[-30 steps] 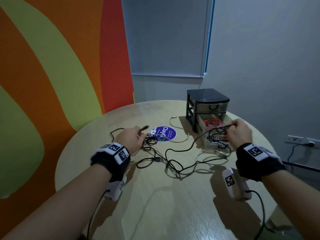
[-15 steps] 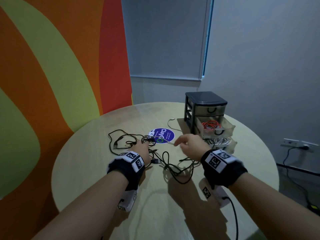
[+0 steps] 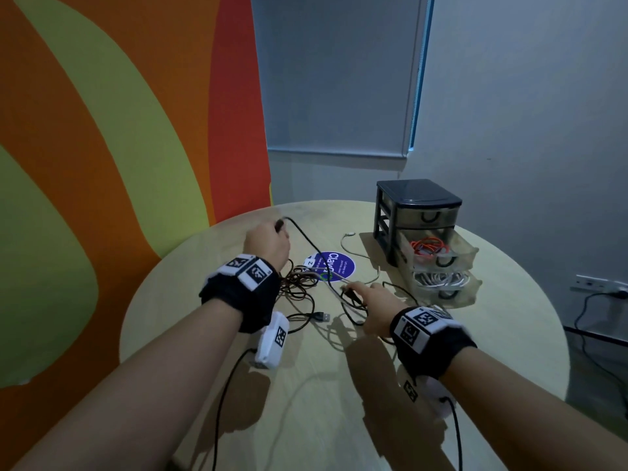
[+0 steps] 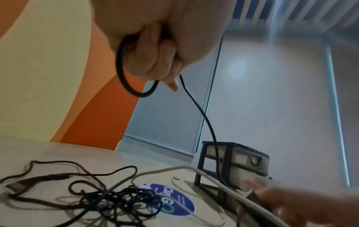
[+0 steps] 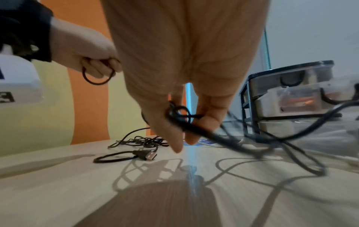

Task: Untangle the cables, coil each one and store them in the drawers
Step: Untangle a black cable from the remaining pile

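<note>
My left hand (image 3: pixel 268 241) is raised over the table, fist closed on one end of a black cable (image 3: pixel 307 241) (image 4: pixel 200 113), a small loop of it showing under the fingers (image 4: pixel 153 61). That cable runs down to my right hand (image 3: pixel 368 300), which pinches it between thumb and fingers (image 5: pixel 170 129) low over the table. A tangle of black cables (image 3: pixel 299 283) (image 4: pixel 108 198) lies between the hands, with a USB plug (image 3: pixel 324 316) (image 5: pixel 145 155) loose in front. The black drawer unit (image 3: pixel 419 212) stands at the back right, its two lower drawers pulled out.
An orange cable (image 3: pixel 429 247) lies in the middle drawer, white cables (image 3: pixel 438 278) in the bottom one. A white cable (image 3: pixel 356 249) crosses the round blue sticker (image 3: pixel 334 266). The round table's (image 3: pixel 509 334) edge is close on every side. A wall socket (image 3: pixel 601 283) is at the right.
My left hand has lifted up and away from the tangle, drawing the black cable taut. My right hand has dropped lower and pinches the cable near the table.
</note>
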`<state>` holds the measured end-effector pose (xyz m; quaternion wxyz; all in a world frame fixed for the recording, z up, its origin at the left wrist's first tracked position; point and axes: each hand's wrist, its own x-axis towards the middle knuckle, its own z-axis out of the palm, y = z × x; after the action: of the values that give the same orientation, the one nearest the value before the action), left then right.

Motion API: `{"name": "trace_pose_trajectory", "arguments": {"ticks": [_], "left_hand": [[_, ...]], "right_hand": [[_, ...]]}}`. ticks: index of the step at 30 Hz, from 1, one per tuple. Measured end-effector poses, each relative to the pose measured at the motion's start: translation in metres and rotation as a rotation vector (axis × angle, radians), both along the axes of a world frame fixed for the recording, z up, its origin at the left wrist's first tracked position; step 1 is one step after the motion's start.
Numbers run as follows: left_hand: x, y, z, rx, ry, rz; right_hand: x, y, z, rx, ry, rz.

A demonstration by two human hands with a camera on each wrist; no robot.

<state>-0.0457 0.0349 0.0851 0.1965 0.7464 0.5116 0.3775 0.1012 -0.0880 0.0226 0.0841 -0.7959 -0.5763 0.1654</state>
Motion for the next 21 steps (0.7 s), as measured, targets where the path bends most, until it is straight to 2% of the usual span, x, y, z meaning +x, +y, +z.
{"name": "trace_pose_trajectory", "arguments": {"ticks": [6, 13, 15, 17, 21], "left_hand": [[-0.006, 0.003, 0.021, 0.102, -0.36, 0.143], [-0.018, 0.008, 0.024, 0.175, -0.579, 0.283], [-0.017, 0.007, 0.022, 0.195, -0.6, 0.249], [-0.012, 0.006, 0.023, 0.224, -0.627, 0.142], [0.005, -0.005, 0.031, 0.262, -0.677, -0.103]], "right_hand": [[0.012, 0.001, -0.005, 0.03, -0.026, -0.076], [0.037, 0.002, -0.01, 0.142, 0.009, -0.187], [0.039, 0.002, -0.007, 0.18, 0.014, -0.216], [0.034, 0.004, 0.0, 0.264, 0.04, -0.209], [0.007, 0.011, 0.029, 0.53, 0.185, -0.071]]}}
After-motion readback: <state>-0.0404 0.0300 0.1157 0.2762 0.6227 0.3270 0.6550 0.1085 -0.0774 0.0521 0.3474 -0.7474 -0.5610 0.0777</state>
